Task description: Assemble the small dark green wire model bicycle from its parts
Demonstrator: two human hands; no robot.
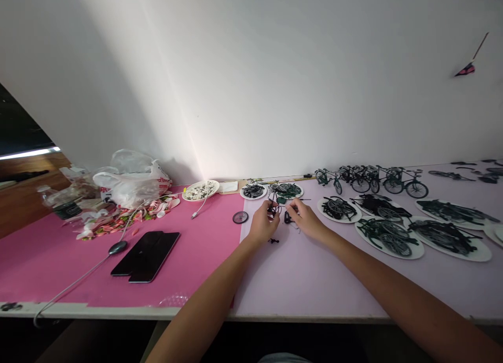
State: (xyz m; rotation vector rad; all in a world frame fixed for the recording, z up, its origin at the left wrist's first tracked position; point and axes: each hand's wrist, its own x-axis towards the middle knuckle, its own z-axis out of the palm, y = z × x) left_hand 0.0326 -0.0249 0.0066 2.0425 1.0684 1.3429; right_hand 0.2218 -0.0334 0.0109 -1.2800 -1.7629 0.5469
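My left hand (262,224) is closed around a dark model bicycle frame (274,195), held upright just above the table. Close by on the right, my right hand (306,220) has its fingertips pinched together, pointing at the frame; a thin piece seems to be between them, too small to name. Under the right fingers lies a small black part (288,217). A loose black spoked wheel (240,217) rests flat to the left of my hands. Nearer to me, below the left hand, is another small black piece (273,241).
Plates of dark bicycle parts (389,237) spread to the right, with assembled model bicycles (404,182) standing behind. Two small parts plates (253,190) sit beyond my hands. Leftward are a plate of white pieces (201,190), phones (147,255), a cable mouse-like object (118,247) and plastic bags (133,182).
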